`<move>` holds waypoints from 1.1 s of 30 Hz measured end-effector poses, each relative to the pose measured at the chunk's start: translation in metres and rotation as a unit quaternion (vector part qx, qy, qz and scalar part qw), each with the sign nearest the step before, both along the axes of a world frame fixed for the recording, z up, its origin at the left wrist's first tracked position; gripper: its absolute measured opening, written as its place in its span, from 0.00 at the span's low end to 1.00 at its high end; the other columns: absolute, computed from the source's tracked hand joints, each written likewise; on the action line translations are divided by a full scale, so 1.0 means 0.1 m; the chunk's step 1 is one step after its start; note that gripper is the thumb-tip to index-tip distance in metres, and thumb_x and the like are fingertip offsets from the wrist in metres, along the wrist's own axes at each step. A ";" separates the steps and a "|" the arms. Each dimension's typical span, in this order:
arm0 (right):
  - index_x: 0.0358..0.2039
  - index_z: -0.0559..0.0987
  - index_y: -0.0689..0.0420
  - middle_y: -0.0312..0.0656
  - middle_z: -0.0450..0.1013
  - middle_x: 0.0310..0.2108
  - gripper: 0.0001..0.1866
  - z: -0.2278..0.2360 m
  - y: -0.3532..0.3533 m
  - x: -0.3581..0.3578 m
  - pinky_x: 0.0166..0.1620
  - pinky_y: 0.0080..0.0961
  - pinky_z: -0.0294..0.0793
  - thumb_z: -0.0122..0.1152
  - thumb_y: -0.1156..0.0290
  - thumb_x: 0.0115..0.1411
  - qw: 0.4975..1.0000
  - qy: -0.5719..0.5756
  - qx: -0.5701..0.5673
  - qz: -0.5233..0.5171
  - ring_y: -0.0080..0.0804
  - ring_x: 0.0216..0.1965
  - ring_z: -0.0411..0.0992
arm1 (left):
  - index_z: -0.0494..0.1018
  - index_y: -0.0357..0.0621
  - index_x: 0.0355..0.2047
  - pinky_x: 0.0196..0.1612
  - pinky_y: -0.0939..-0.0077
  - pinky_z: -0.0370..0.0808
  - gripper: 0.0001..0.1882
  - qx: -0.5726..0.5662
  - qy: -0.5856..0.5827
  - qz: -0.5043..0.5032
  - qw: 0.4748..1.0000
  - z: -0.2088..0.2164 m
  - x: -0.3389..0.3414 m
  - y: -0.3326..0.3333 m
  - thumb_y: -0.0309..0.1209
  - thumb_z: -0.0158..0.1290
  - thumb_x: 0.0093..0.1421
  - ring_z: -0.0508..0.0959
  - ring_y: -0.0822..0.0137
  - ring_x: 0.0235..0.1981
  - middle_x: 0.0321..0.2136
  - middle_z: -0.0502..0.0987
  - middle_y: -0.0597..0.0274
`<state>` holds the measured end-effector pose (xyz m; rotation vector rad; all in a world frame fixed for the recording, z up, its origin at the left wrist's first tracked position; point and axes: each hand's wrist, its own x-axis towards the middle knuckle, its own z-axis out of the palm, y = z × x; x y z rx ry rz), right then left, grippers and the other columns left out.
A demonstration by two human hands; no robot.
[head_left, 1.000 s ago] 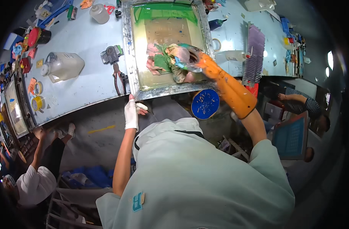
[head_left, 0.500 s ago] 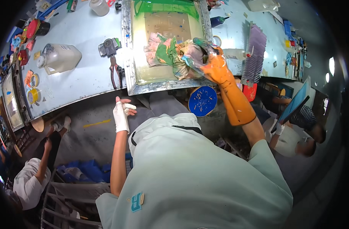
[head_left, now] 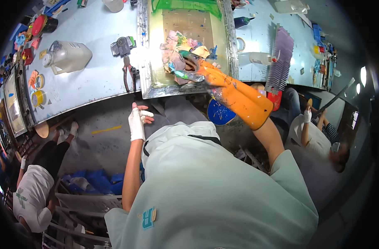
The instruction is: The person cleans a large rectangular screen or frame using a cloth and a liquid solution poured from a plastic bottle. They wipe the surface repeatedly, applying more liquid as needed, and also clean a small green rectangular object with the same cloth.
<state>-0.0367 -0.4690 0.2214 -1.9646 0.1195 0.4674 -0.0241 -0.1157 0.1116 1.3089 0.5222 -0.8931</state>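
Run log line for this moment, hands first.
right hand: holding stained rag on framed screen | left hand: empty | pliers: on table, left of screen

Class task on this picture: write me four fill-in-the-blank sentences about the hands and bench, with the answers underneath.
1. The right hand, on the crumpled cloth, wears a long glove coloured ____.
2. The left hand wears a ____ glove.
3. The pliers lie to the ____ of the framed screen.
4. The round disc below the table is ____.

Missing words: orange; white; left; blue.
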 end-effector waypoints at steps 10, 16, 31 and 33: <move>0.55 0.73 0.57 0.41 0.76 0.50 0.29 0.44 0.09 0.25 0.60 0.31 0.64 0.66 0.61 0.54 0.872 -0.266 -0.410 -0.007 0.40 0.51 0.73 | 0.71 0.34 0.38 0.17 0.77 0.74 0.32 -0.021 0.020 0.015 0.999 -0.05 -0.01 0.15 0.54 0.34 0.71 0.78 0.62 0.15 0.22 0.79 0.48; 0.56 0.73 0.53 0.45 0.75 0.47 0.28 -0.03 0.15 0.32 0.56 0.39 0.68 0.62 0.64 0.52 0.847 -0.306 -0.427 0.079 0.48 0.47 0.72 | 0.71 0.33 0.38 0.16 0.77 0.73 0.31 -0.014 0.016 0.013 1.000 -0.06 0.01 0.14 0.53 0.36 0.71 0.78 0.62 0.15 0.22 0.79 0.47; 0.52 0.75 0.58 0.55 0.76 0.42 0.32 -0.41 0.02 0.34 0.54 0.41 0.69 0.60 0.51 0.50 0.924 -0.014 -0.323 0.203 0.51 0.48 0.73 | 0.73 0.34 0.38 0.20 0.81 0.72 0.25 -0.010 -0.060 -0.011 0.998 0.53 0.24 -0.16 0.48 0.40 0.71 0.78 0.68 0.17 0.22 0.79 0.52; 0.49 0.77 0.58 0.55 0.77 0.41 0.32 -0.10 0.03 0.45 0.55 0.40 0.69 0.61 0.47 0.50 0.936 0.052 -0.295 0.185 0.49 0.48 0.74 | 0.73 0.34 0.38 0.20 0.81 0.72 0.25 -0.016 -0.054 -0.010 0.998 0.51 0.23 -0.16 0.48 0.40 0.71 0.78 0.68 0.17 0.22 0.79 0.52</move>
